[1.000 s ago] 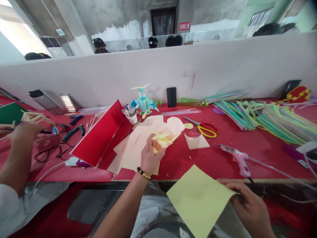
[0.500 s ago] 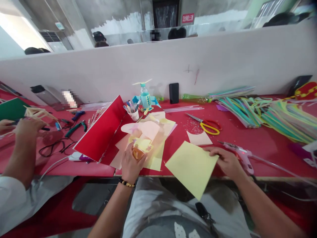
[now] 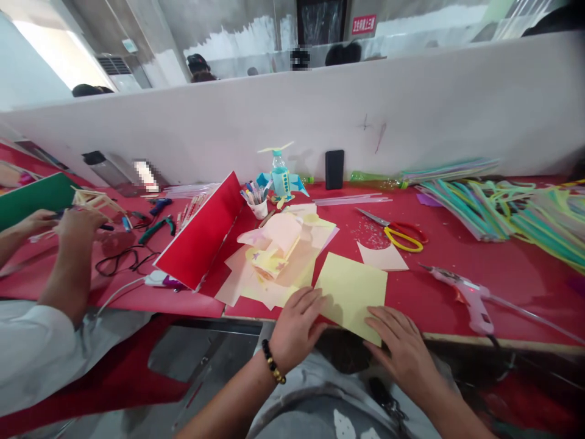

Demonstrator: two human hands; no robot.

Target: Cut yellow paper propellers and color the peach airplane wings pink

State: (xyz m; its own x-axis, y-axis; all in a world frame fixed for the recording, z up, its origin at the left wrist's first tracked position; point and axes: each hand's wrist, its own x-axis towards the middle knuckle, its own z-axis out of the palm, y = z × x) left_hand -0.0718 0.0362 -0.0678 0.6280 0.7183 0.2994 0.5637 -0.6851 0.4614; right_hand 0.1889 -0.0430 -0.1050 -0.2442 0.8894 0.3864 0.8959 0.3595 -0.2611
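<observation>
A square sheet of pale yellow paper [image 3: 351,289] lies over the table's front edge, its near corner jutting past it. My right hand [image 3: 401,344] grips its lower right corner, fingers on top and thumb beneath. At the left edge, my left hand [image 3: 297,329] pinches the same sheet between fingers and thumb. Just left of it rests a yellow paper piece with small stars [image 3: 269,262], on a pile of cut pink and yellow paper [image 3: 242,277]. A pink offcut with a curved edge [image 3: 382,256] lies behind the sheet.
Scissors [image 3: 402,238] and a pink glue gun [image 3: 470,299] lie to the right, with bundled coloured strips [image 3: 475,207] behind. A bottle model [image 3: 280,177], a pen cup [image 3: 258,207] and a red board [image 3: 201,238] stand at the left. A co-worker's arm [image 3: 68,256] is farther left.
My left hand has let go of the starred paper piece and moved right onto the yellow sheet. My right hand has brought the sheet down and turned it. The view has shifted slightly.
</observation>
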